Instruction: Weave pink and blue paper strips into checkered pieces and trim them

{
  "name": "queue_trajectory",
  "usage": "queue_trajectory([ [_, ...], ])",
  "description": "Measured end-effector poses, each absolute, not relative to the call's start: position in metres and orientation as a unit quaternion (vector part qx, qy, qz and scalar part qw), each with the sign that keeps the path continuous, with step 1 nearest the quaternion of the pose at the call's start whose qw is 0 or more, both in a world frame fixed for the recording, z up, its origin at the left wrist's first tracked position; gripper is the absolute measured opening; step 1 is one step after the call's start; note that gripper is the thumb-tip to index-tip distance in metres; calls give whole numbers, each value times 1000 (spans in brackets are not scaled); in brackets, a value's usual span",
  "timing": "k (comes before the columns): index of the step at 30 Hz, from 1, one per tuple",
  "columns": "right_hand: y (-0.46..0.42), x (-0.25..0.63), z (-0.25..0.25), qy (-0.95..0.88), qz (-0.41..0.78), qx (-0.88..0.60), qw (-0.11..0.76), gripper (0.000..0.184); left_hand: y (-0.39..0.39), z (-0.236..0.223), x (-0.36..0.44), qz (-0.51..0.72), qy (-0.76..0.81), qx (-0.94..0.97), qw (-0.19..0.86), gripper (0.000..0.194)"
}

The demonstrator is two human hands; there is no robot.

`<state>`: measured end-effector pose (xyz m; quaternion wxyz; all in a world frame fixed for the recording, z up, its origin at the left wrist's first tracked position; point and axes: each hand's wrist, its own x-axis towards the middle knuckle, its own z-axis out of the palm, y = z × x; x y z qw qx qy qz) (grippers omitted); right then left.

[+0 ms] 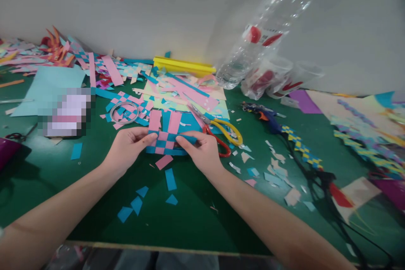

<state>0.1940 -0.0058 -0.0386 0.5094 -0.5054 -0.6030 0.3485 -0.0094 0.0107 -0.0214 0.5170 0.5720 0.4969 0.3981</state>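
Observation:
Between my hands is a woven paper piece (163, 137) of pink and blue strips in a checker pattern. Its pink strip ends (174, 121) point away from me. My left hand (131, 143) pinches the left edge, thumb on top. With thumb and fingers my right hand (201, 147) grips the right side, where a blue strip runs through the weave. Scissors (232, 130) with one yellow and one red handle lie just beyond my right hand. Past my left hand, a clear ring-shaped roll (124, 113) rests on another checkered paper piece (114, 103).
Paper scraps (280, 173) are scattered over the green table (196, 219). A blurred-out phone-like object (68, 114) lies left on a light blue sheet (52, 80). Against the wall stand a yellow bar (183, 66), a tilted plastic bottle (262, 33) and plastic cups (295, 76). A lanyard (294, 141) lies right.

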Motion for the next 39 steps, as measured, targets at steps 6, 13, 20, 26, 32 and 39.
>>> queue_trajectory([
  [6,-7,194,-38,-619,321,-505,509,16,11,-19,-8,393,483,563,544,34],
  [13,-9,193,-35,-662,290,-491,486,16,10,-18,-9,426,485,573,505,32],
  [20,-10,193,-36,-673,273,-493,479,14,14,-22,-11,418,500,588,480,32],
  [26,-10,193,-36,-670,281,-499,472,15,14,-23,-11,424,500,583,480,35],
  [32,-10,194,-36,-667,282,-505,469,17,15,-24,-10,422,503,567,498,28],
  [39,-10,193,-35,-671,286,-496,471,17,11,-15,-7,409,468,541,567,39],
])
